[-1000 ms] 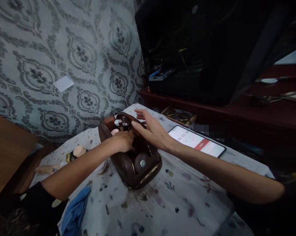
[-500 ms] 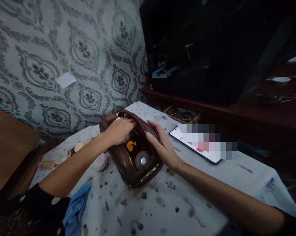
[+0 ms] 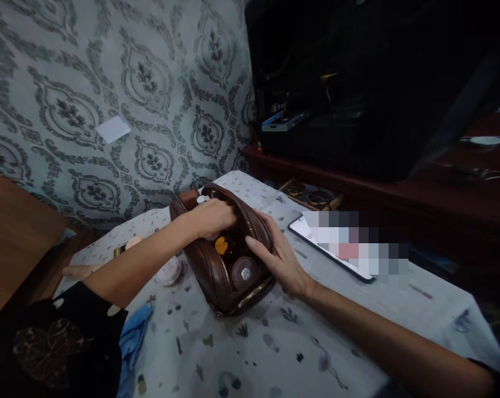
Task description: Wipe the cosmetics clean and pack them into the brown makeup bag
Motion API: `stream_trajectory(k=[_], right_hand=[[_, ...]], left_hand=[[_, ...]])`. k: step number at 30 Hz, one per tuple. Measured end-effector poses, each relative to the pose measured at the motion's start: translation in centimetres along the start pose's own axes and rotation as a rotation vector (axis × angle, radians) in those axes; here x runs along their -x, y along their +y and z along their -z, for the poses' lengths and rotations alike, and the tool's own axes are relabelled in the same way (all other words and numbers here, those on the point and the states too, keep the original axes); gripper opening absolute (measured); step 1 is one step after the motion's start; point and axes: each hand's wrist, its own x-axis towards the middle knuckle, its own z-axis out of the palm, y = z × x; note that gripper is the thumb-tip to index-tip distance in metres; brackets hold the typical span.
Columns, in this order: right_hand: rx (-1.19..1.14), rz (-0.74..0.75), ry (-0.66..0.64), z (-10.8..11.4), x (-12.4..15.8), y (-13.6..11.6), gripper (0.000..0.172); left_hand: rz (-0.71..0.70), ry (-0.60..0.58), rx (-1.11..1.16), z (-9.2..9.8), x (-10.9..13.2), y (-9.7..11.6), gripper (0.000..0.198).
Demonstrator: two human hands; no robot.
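An open brown leather pouch (image 3: 211,271) lies on the patterned tablecloth, its zip undone. Inside it I see a round brown container with a silver stud (image 3: 244,272), an orange piece (image 3: 220,245) and a white cap (image 3: 201,199) at the far end. My left hand (image 3: 212,216) reaches down into the pouch's far end, its fingers curled and hidden among the contents. My right hand (image 3: 275,254) clasps the pouch's right side wall, fingers wrapped over the rim.
A phone (image 3: 332,247) with a lit screen lies right of the pouch. A pink round jar (image 3: 169,271) and small cosmetics (image 3: 129,244) sit left of it, a blue cloth (image 3: 134,342) nearer me. A dark wooden shelf (image 3: 358,182) stands behind.
My right hand came down from above the pouch and settled on its right wall. My left hand shifted from the pouch's middle toward its far end.
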Motion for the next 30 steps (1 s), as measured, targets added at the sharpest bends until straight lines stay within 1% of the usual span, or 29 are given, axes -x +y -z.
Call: stream_trajectory(k=[5, 10, 12, 14, 15, 17, 19, 20, 21, 22, 25, 26, 27, 30], right_hand=[[0.010, -0.002, -0.011, -0.1, 0.1, 0.0, 0.055], [-0.013, -0.007, -0.015, -0.1, 0.1, 0.0, 0.055], [-0.019, -0.015, -0.020, -0.1, 0.1, -0.1, 0.055], [-0.019, -0.022, -0.022, -0.1, 0.2, -0.1, 0.055], [-0.018, -0.026, -0.023, -0.1, 0.2, -0.1, 0.056], [-0.017, -0.031, -0.017, -0.1, 0.2, -0.1, 0.056], [-0.014, -0.032, -0.013, -0.1, 0.2, -0.1, 0.056], [-0.013, -0.031, -0.010, -0.1, 0.2, -0.1, 0.056], [-0.014, -0.030, -0.009, -0.1, 0.2, -0.1, 0.056], [-0.016, -0.029, -0.009, -0.1, 0.2, -0.1, 0.056], [-0.019, -0.024, -0.012, -0.1, 0.2, 0.0, 0.055], [-0.014, -0.022, -0.014, -0.1, 0.2, 0.0, 0.055], [-0.008, -0.020, -0.014, -0.1, 0.1, 0.1, 0.054], [0.004, -0.019, -0.012, 0.0, 0.1, 0.1, 0.053]], left_hand=[[0.027, 0.036, -0.016, 0.0, 0.5, 0.6, 0.022], [0.020, -0.051, -0.066, 0.1, 0.7, 0.9, 0.029], [0.047, -0.060, -0.042, -0.1, 0.8, 0.9, 0.029], [0.106, -0.049, 0.018, -0.4, 1.0, 0.8, 0.029], [0.140, -0.039, 0.053, -0.6, 1.0, 0.8, 0.031], [0.198, -0.023, 0.112, -1.0, 1.2, 0.8, 0.043], [0.232, -0.015, 0.151, -1.1, 1.2, 0.8, 0.056], [0.239, -0.012, 0.166, -1.1, 1.2, 0.8, 0.058], [0.243, -0.008, 0.181, -1.1, 1.1, 0.7, 0.056], [0.240, -0.002, 0.198, -1.1, 1.1, 0.7, 0.050], [0.202, 0.007, 0.248, -0.9, 1.4, 0.5, 0.024], [0.193, -0.001, 0.261, -0.9, 1.6, 0.5, 0.019], [0.187, -0.015, 0.270, -0.8, 1.7, 0.4, 0.018], [0.176, -0.076, 0.270, -0.9, 2.2, 0.4, 0.028]])
